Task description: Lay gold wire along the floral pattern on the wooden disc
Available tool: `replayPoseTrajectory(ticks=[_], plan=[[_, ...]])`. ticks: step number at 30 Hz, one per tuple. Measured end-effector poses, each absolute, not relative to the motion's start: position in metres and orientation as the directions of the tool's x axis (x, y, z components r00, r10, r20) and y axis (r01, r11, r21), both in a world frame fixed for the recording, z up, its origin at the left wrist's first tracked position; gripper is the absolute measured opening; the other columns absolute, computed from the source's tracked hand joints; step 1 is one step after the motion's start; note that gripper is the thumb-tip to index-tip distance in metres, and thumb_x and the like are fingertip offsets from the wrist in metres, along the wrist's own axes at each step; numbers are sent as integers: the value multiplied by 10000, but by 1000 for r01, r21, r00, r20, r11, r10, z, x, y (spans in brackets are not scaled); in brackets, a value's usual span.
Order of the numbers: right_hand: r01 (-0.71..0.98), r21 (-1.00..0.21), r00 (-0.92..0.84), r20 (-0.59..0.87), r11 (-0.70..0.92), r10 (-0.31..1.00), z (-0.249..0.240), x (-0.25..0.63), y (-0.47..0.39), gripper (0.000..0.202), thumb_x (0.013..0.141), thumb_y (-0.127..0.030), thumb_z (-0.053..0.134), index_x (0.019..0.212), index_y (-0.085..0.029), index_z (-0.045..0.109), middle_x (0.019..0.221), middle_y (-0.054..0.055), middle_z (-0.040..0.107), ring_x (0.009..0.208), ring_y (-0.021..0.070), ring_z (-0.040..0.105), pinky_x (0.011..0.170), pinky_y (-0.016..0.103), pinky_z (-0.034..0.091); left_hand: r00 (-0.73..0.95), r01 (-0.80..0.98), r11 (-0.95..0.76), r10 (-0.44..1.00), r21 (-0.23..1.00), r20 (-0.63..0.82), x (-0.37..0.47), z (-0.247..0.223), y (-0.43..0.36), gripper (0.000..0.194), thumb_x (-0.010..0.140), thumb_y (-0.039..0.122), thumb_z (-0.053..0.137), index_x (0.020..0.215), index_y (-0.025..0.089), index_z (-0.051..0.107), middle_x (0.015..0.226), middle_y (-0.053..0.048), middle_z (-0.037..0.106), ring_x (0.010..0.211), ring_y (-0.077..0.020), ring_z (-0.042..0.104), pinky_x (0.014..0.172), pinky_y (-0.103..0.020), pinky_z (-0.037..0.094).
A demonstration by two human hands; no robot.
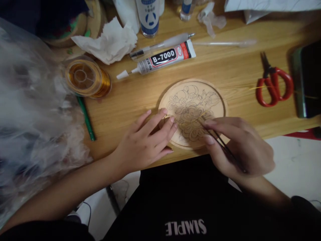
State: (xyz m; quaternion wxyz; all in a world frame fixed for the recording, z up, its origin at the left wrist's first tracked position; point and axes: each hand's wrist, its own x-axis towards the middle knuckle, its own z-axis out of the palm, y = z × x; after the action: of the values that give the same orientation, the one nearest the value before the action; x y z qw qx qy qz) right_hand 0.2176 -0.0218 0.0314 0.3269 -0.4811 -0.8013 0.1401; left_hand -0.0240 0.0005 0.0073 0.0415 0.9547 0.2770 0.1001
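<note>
"What did the grip look like?"

"The right hand [243, 144] had a pair of dark tweezers [223, 144] pinched between thumb and fingers, the points aimed up and to the left."

"And the left hand [144, 144]?"

"Palm down, fingers slightly spread, with the fingertips at a bit of gold wire [167, 116]. I couldn't tell whether they pinched it or only rested there."

"Where was the wooden disc [220, 106] in all this?"

"Right under the work, on the table [132, 97] near its front edge. The left fingertips reached over its left rim, and the tweezer points were over the lower right part of its flower drawing. More gold wire showed around those points, but I couldn't see if they had closed on it."

"What lay just beyond?"

"Past the far rim, a B-7000 glue tube [164, 59] with a pen [173, 41] just behind it. To the left, a spool of gold wire [84, 77] with a green stick [86, 118] near it."

"And further out?"

"Red-handled scissors [274, 83] to the right, beside a dark device [309, 77]. Crumpled tissue [110, 40] lay behind the spool, a labelled bottle [149, 16] stood at the back, and clear plastic [32, 110] filled the left side."
</note>
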Motion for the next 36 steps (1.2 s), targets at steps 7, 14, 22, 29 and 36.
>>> replayPoseTrajectory(ticks=[7, 14, 22, 29, 36], plan=[[716, -391, -424, 416, 579, 805, 13, 212, -13, 304, 872, -155, 677, 1160, -251, 653, 1058, 59, 759, 1060, 258, 706, 864, 403, 585, 821, 522, -844, 536, 122, 196, -23, 5, 1, 474, 991, 407, 569, 1336, 83, 592, 1315, -103, 670, 1324, -333, 552, 1105, -476, 471], [741, -296, -452, 443, 602, 774, 2, 217, -3, 197, 873, -197, 706, 1046, -280, 664, 1011, 15, 715, 1028, 233, 659, 835, 401, 534, 828, 514, -850, 527, 116, 192, -24, 7, 2, 464, 991, 392, 569, 1329, 75, 597, 1335, -108, 659, 1300, -348, 572, 1066, -496, 504], [714, -251, -538, 401, 654, 741, 3, 226, 12, 113, 898, -219, 675, 993, -277, 658, 975, 30, 659, 1000, 257, 617, 796, 422, 498, 827, 513, -846, 533, 147, 177, -24, 7, 1, 464, 986, 394, 578, 1335, 88, 600, 1345, -125, 649, 1320, -345, 556, 1074, -505, 498], [729, -286, -532, 334, 622, 778, 8, 228, 12, 136, 882, -197, 707, 979, -284, 669, 960, 31, 661, 1017, 261, 620, 833, 430, 489, 826, 509, -847, 530, 154, 193, -24, 7, 1, 490, 987, 392, 578, 1339, 50, 578, 1334, -115, 658, 1308, -362, 561, 1065, -515, 495], [708, -286, -539, 370, 645, 757, 4, 232, 12, 139, 908, -204, 675, 1008, -302, 676, 971, 30, 680, 1012, 253, 619, 813, 427, 483, 827, 508, -847, 531, 157, 186, -26, 6, 1, 498, 986, 407, 577, 1345, 61, 577, 1339, -120, 654, 1311, -358, 559, 1072, -518, 483]])
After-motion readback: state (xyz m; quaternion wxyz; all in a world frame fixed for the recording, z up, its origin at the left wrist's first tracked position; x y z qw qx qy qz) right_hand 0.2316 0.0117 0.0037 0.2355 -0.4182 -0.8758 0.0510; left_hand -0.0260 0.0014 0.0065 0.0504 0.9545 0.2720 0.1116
